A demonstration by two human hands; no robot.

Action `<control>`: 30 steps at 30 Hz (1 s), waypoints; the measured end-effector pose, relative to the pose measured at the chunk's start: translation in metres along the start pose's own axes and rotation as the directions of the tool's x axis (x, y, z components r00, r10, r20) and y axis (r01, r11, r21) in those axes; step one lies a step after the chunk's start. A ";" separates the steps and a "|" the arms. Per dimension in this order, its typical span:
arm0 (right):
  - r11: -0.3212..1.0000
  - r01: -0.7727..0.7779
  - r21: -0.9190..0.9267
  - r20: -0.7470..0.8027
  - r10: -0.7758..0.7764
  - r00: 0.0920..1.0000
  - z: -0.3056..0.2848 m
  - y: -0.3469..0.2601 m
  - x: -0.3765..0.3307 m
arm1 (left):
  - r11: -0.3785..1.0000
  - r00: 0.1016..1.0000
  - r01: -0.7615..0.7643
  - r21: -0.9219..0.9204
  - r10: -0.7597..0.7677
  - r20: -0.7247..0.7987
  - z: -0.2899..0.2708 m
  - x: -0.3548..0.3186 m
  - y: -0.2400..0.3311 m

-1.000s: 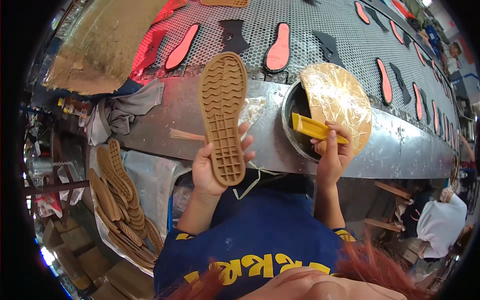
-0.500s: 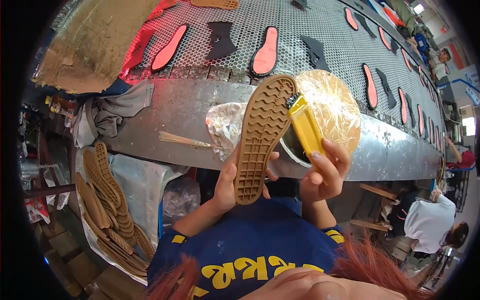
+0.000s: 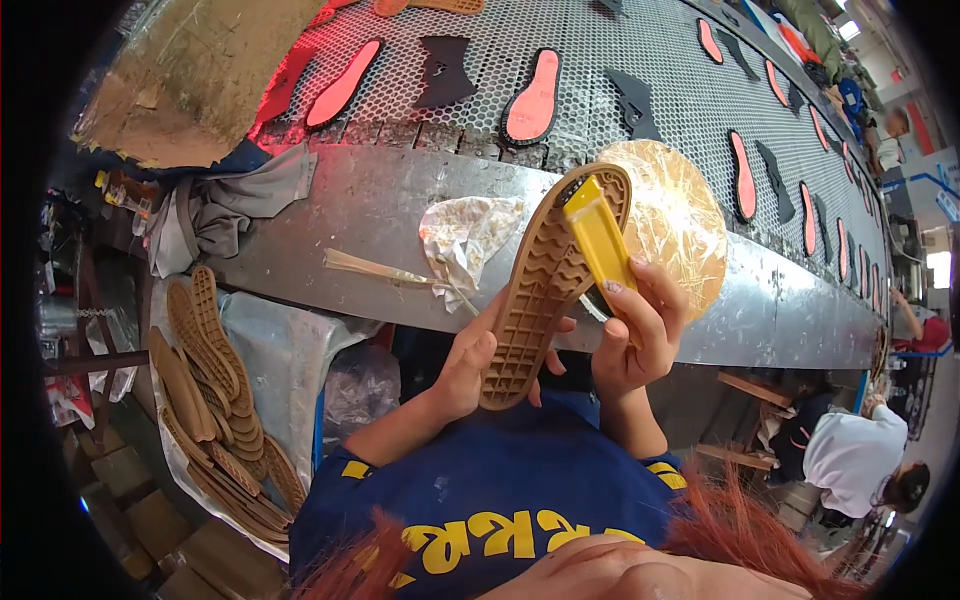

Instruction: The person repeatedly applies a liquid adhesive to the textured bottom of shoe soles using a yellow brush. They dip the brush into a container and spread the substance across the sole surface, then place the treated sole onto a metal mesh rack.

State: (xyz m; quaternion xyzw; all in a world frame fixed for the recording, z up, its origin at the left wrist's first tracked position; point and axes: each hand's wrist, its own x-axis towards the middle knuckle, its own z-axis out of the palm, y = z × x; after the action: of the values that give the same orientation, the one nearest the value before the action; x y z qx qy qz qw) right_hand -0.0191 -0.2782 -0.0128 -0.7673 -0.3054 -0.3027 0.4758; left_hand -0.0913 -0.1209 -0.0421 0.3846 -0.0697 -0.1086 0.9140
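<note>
My left hand grips a tan rubber shoe sole by its heel end, thumb on the near face and fingertips showing at the far edge. The sole is tilted, with its wavy ribs and square grid toward me. Between the fingers of my right hand is a yellow-handled brush. Its dark bristles lie over the toe end of the sole, at the inner side of the rim; whether they touch cannot be told. Behind the brush sits a round container with a tan, plastic-wrapped lid, its opening partly hidden.
A metal ledge borders a mesh conveyor carrying pink-topped soles and black upper pieces. A stained cloth and a wooden-handled brush lie on the ledge. Several tan soles are piled at left. A co-worker is at right.
The sole has tilted and its toe has shifted right. My right hand has brought the brush from the sole's edge over its toe area.
</note>
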 end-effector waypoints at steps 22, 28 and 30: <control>0.832 -0.184 0.523 0.378 -0.032 0.925 -0.023 -0.023 -0.034 | 0.989 0.928 -0.131 -0.064 0.099 -0.360 0.008 0.025 0.015; 0.747 -0.302 0.592 0.434 0.020 0.900 -0.033 -0.022 -0.034 | 0.993 0.940 -0.068 -0.097 0.032 -0.338 0.011 0.023 0.022; 0.715 -0.350 0.606 0.443 0.063 0.894 -0.034 -0.020 -0.035 | 0.991 0.946 -0.060 -0.123 0.017 -0.323 0.012 0.024 0.023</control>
State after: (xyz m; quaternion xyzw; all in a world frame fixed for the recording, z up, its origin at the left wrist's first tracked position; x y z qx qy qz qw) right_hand -0.0620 -0.3083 -0.0159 -0.6177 -0.3925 0.0439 0.6800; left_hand -0.0673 -0.1193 -0.0160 0.3347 0.0798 -0.0310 0.9384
